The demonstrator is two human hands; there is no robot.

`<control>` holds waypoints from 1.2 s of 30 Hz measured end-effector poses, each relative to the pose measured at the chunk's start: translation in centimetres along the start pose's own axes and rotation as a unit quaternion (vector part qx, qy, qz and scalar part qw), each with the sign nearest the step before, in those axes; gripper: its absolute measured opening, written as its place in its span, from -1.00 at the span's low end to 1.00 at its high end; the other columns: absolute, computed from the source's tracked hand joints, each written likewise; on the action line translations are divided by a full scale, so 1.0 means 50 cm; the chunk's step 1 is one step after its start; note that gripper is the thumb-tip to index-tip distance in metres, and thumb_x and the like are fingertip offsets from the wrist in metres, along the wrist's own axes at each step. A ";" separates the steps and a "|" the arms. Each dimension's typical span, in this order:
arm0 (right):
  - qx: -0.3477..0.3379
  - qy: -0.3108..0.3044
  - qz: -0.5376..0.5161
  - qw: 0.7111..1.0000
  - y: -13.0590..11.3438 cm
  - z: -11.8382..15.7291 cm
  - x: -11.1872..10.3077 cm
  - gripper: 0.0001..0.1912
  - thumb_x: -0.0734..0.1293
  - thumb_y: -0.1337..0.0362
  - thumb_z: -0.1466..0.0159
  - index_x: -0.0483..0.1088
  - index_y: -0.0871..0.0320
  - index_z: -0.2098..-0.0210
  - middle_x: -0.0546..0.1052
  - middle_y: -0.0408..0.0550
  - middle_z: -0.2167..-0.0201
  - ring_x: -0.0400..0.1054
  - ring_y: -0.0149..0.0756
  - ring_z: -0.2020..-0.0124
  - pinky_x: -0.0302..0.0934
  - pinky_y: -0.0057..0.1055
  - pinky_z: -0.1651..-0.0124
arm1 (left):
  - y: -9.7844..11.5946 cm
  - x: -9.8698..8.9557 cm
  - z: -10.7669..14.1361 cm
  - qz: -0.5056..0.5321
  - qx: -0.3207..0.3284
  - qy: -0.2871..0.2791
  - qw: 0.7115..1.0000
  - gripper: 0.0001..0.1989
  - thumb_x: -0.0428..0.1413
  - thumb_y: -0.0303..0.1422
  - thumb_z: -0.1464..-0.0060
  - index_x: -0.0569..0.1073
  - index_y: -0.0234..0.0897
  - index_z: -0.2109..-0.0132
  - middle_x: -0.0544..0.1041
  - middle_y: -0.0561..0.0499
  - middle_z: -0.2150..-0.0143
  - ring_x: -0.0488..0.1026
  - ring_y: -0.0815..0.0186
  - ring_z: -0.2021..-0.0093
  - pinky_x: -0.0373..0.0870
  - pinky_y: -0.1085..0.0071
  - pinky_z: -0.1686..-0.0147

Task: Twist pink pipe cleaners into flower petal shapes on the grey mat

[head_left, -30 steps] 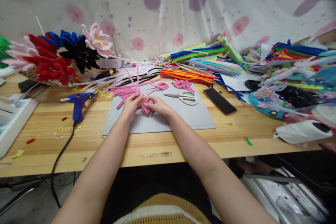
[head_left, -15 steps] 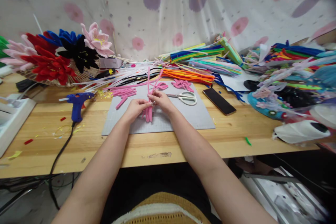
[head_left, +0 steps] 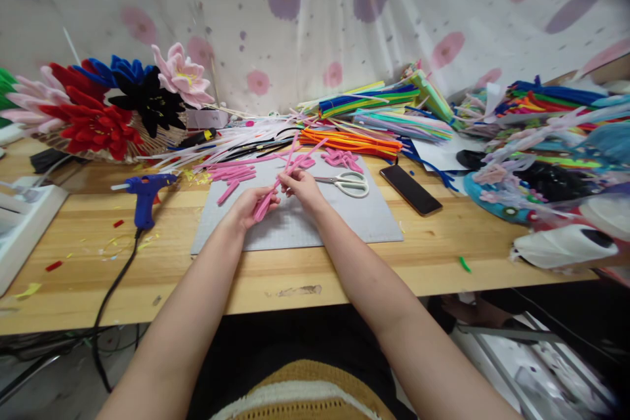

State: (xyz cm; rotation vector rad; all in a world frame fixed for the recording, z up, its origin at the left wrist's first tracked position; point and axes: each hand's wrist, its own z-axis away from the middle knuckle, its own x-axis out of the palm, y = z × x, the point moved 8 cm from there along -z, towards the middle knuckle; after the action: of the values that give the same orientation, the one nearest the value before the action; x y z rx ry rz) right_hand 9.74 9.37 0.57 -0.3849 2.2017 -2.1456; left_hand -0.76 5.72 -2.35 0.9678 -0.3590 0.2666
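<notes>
A bundle of pink pipe cleaners [head_left: 264,206] lies tilted across the fingers of my left hand [head_left: 252,205], which are closed on its folded lower part. My right hand [head_left: 300,187] pinches the same bundle higher up, where long ends spread toward the upper right. Both hands are over the grey mat [head_left: 295,233]. To their left are short pink pieces [head_left: 235,174]. Beyond and to the right sits a looped pink shape [head_left: 342,159], and another lies partly behind the bundle. White-handled scissors [head_left: 352,184] rest beside my right hand.
A blue glue gun [head_left: 144,200] with a black cord lies left on the wooden table [head_left: 162,275]. A phone [head_left: 411,189] is at the right. Fuzzy flowers [head_left: 98,121] stand back left; orange pipe cleaners [head_left: 352,142] and other colours line the back. A white power strip [head_left: 29,236] is far left.
The pink bundle has turned from upright to slanting, its lower end now to the left and its long ends to the right. My left hand has rolled palm-up under it.
</notes>
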 end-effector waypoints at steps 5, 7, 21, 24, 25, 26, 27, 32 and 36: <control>-0.059 -0.115 0.079 0.988 -0.018 0.005 0.026 -0.78 0.33 0.19 -0.02 0.34 0.17 0.36 0.36 -0.20 0.52 0.22 -0.52 0.56 0.11 -0.57 0.55 | -0.012 0.012 0.008 0.116 -0.077 -0.062 0.988 -0.79 -0.05 -0.48 -0.13 0.37 -0.37 0.44 0.31 0.05 0.63 0.33 0.53 0.64 0.29 0.71 0.71; -0.091 -0.097 0.105 0.986 -0.022 0.000 0.019 -0.79 0.32 0.19 -0.04 0.34 0.17 0.36 0.36 -0.20 0.52 0.20 -0.52 0.55 0.10 -0.57 0.54 | -0.021 0.019 0.011 0.154 -0.114 -0.091 0.977 -0.79 -0.09 -0.46 -0.17 0.36 -0.35 0.40 0.32 0.06 0.61 0.34 0.54 0.64 0.27 0.73 0.72; -0.120 -0.117 0.131 0.977 -0.028 -0.001 0.030 -0.87 0.22 0.22 -0.15 0.22 0.16 0.40 0.28 -0.24 0.57 0.18 -0.54 0.58 0.07 -0.58 0.56 | -0.037 0.048 0.021 0.315 -0.169 -0.183 0.916 -0.87 -0.03 -0.41 -0.15 0.40 -0.31 0.27 0.44 0.02 0.53 0.42 0.51 0.53 0.21 0.80 0.74; -0.133 -0.105 0.165 0.972 -0.034 -0.002 0.032 -0.89 0.20 0.25 -0.16 0.19 0.16 0.42 0.29 -0.24 0.54 0.19 -0.53 0.56 0.08 -0.58 0.53 | -0.031 0.046 0.019 0.283 -0.142 -0.176 0.932 -0.85 -0.05 -0.45 -0.15 0.42 -0.30 0.27 0.45 0.03 0.51 0.41 0.53 0.53 0.21 0.81 0.73; -0.136 -0.103 0.178 0.969 -0.038 -0.002 0.033 -0.90 0.19 0.26 -0.17 0.18 0.16 0.43 0.29 -0.24 0.54 0.19 -0.53 0.55 0.08 -0.57 0.51 | -0.028 0.045 0.019 0.272 -0.134 -0.173 0.937 -0.84 -0.06 -0.45 -0.15 0.42 -0.30 0.29 0.44 0.03 0.52 0.41 0.53 0.53 0.21 0.81 0.73; -0.138 -0.104 0.193 0.966 -0.043 -0.002 0.034 -0.90 0.19 0.27 -0.18 0.18 0.16 0.43 0.29 -0.23 0.54 0.19 -0.53 0.55 0.09 -0.56 0.50 | -0.026 0.044 0.019 0.263 -0.127 -0.171 0.941 -0.82 -0.07 -0.46 -0.15 0.42 -0.31 0.31 0.43 0.03 0.52 0.40 0.54 0.54 0.21 0.81 0.72; -0.139 -0.105 0.212 0.962 -0.048 -0.001 0.035 -0.90 0.18 0.27 -0.18 0.18 0.16 0.44 0.29 -0.23 0.54 0.20 -0.52 0.54 0.09 -0.55 0.48 | -0.025 0.042 0.018 0.253 -0.120 -0.169 0.945 -0.81 -0.08 -0.46 -0.16 0.41 -0.32 0.33 0.42 0.03 0.54 0.40 0.55 0.55 0.22 0.80 0.71; -0.159 -0.118 0.353 0.914 -0.086 0.004 0.035 -0.88 0.21 0.29 -0.17 0.23 0.19 0.48 0.33 -0.18 0.49 0.21 -0.47 0.46 0.10 -0.49 0.35 | -0.009 0.020 0.008 0.078 -0.050 -0.107 0.990 -0.87 -0.01 -0.49 -0.08 0.40 -0.35 0.40 0.41 0.03 0.58 0.41 0.49 0.55 0.29 0.67 0.64; -0.144 -0.100 0.460 0.870 -0.091 -0.003 0.020 -0.88 0.22 0.30 -0.17 0.29 0.21 0.46 0.39 -0.14 0.46 0.23 -0.43 0.40 0.05 -0.48 0.32 | 0.048 0.021 0.009 -0.241 0.153 -0.023 0.958 -0.91 0.11 -0.40 0.04 0.37 -0.32 0.44 0.47 -0.03 0.51 0.48 0.29 0.40 0.35 0.46 0.48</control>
State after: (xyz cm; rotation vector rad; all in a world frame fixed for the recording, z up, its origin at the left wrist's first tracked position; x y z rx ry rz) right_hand 9.39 9.25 5.19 0.3717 1.9631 -1.2144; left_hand -0.78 6.72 0.14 1.3340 -0.1157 -0.1523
